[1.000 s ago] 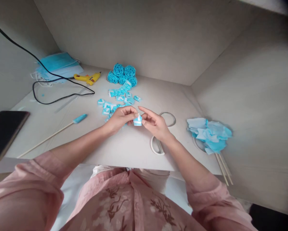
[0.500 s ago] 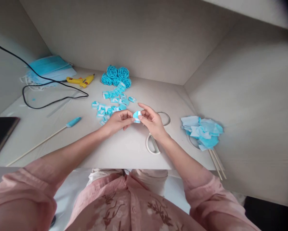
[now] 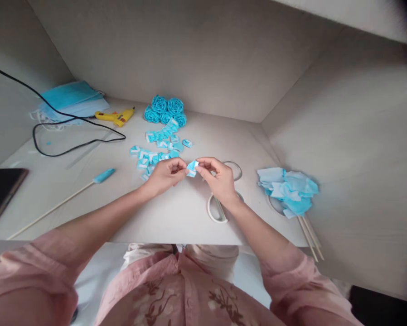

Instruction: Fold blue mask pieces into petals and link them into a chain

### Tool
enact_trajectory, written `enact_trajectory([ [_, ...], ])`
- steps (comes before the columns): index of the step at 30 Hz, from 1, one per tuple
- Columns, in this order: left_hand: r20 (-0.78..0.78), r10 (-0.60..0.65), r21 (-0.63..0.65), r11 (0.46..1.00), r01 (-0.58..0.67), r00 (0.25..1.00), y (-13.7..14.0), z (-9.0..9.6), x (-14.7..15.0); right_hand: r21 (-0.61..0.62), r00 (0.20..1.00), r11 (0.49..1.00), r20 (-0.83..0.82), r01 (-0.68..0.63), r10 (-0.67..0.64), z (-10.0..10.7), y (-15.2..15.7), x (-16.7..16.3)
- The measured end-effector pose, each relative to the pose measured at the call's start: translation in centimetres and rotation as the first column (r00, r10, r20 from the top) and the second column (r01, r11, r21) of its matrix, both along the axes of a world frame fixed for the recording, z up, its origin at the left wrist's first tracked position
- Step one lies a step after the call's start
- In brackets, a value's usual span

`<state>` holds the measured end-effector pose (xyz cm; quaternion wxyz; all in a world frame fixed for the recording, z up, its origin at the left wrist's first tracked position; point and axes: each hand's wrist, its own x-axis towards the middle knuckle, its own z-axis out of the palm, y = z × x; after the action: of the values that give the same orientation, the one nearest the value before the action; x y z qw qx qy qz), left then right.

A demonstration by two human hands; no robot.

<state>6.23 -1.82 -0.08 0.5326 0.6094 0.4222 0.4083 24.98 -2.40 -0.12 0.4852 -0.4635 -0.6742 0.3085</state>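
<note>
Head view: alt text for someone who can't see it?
The left hand and right hand hold a small folded blue-and-white piece over a table; beyond lie similar pieces, five blue rosettes and a yellow glue gun.

The held piece (image 3: 192,169) fills the gap between the left fingers (image 3: 178,166) and right fingers (image 3: 206,171). On the near side, bare counter (image 3: 166,217) runs between the forearms (image 3: 113,210) to the front edge (image 3: 156,244). Folded pieces (image 3: 152,157) crowd the way beyond the left fingers, with roses (image 3: 166,110) behind. Rings (image 3: 209,211) lie near the right wrist (image 3: 234,203), partly hidden by it. Right of the roses, open counter reaches the wall (image 3: 190,54); scraps (image 3: 288,188) lie farther right. Leftward, the stick (image 3: 50,210), cord (image 3: 50,155) and glue gun (image 3: 120,117) obstruct a sweep.
</note>
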Motion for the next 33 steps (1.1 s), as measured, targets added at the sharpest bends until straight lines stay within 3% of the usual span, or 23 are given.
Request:
enact_trajectory([
  [6,-0.021,-0.046,0.068,0.997,0.047,0.999,-0.42,0.75,-0.12,0.07,0.998,0.998,0.063,0.006,-0.01,-0.11,-0.55,-0.35],
  [12,0.066,-0.015,0.078,0.997,0.01,0.998,-0.39,0.31,0.21,0.177,0.989,0.984,0.145,-0.004,-0.022,-0.04,-0.84,-0.45],
  [18,0.059,0.012,0.094,0.995,-0.018,0.998,-0.43,0.1,0.33,0.243,0.984,0.969,0.176,-0.047,0.003,0.14,-0.87,-0.54],
  [27,0.014,-0.077,0.023,0.997,0.077,0.997,-0.4,0.08,-0.07,0.116,0.998,0.993,0.056,0.032,-0.039,0.46,-0.75,-0.28],
  [33,-0.001,-0.002,0.031,1.0,0.002,1.0,-0.27,0.1,0.17,-0.065,0.995,0.998,-0.102,-0.015,0.008,0.3,-0.46,0.01],
])
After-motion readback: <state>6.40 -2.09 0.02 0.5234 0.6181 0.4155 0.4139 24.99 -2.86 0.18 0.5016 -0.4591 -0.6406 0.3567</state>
